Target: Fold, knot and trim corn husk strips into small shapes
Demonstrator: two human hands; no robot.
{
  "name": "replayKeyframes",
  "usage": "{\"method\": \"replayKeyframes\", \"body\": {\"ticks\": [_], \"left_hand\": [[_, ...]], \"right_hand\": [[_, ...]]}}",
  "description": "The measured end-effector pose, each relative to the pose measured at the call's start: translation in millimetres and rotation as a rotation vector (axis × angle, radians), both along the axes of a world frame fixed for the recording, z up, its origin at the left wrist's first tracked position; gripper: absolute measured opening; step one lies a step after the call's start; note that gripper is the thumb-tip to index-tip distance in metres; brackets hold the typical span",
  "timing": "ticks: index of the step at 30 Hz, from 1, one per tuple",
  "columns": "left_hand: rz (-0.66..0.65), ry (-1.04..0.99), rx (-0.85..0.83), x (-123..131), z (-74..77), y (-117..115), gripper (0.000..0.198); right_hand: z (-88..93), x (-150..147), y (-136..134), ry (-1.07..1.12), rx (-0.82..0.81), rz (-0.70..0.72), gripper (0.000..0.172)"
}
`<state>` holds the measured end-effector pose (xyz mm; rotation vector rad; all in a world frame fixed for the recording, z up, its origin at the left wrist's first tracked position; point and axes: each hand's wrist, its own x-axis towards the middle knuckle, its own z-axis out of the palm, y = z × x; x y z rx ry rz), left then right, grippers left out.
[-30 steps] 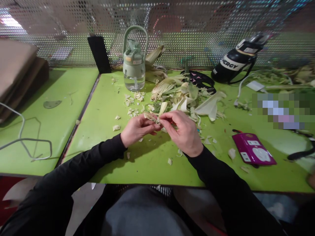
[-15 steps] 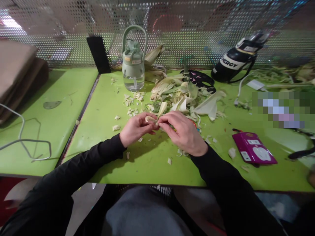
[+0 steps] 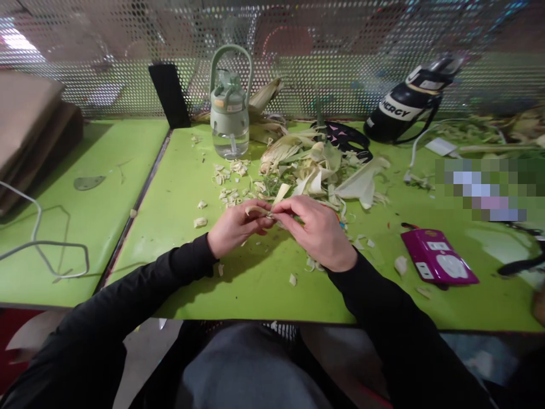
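Observation:
My left hand (image 3: 234, 227) and my right hand (image 3: 318, 232) meet over the green table (image 3: 255, 278), both in black sleeves. Together they pinch a pale strip of corn husk (image 3: 267, 208), fingers closed around it, one end sticking up between the hands. Just behind them lies a heap of corn husks (image 3: 315, 167) with a husked cob end. Small cut husk bits (image 3: 230, 173) are scattered to the left of the heap and under my hands.
A green water bottle (image 3: 230, 108) stands at the back, a black phone (image 3: 169, 94) leaning on the perforated screen. A magenta power strip (image 3: 438, 257) lies right, a black shoe (image 3: 409, 105) far right. A white cable (image 3: 46, 244) loops on the left table.
Both hands have shifted slightly and keep working the husk strip; the strip's upright end has dropped lower. Nothing else moved.

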<state>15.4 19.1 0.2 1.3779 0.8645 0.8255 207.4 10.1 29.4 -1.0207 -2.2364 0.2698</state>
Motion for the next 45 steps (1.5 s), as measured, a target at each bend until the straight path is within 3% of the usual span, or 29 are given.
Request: {"method": "replayKeyframes", "body": {"ticks": [10, 19, 24, 30, 36, 40, 45], "left_hand": [[-0.001, 0.115, 0.089, 0, -2.9, -1, 0.028], [0.021, 0.001, -0.066, 2, -3.6, 2, 0.023], [0.017, -0.060, -0.090, 3, -5.9, 1, 0.021], [0.054, -0.064, 0.010, 3, -7.8, 0, 0.024], [0.030, -0.227, -0.117, 6, 1.9, 0, 0.042], [0.054, -0.272, -0.138, 5, 7.6, -3, 0.045], [0.070, -0.278, -0.109, 1, 12.9, -5, 0.044]], "right_hand": [[-0.7, 2, -1, -0.091, 0.008, -0.006, 0.016], [0.5, -1, 1, -0.006, -0.141, -0.065, 0.017], [-0.8, -1, 0, -0.041, -0.115, -0.098, 0.018], [1.1, 1, 1, 0.104, -0.306, -0.062, 0.016], [-0.6, -7, -6, 0.313, -0.188, -0.162, 0.012], [-2.1, -5, -6, 0.355, -0.172, -0.104, 0.009], [3.1, 5, 3, 0.307, -0.147, -0.122, 0.025]]}}
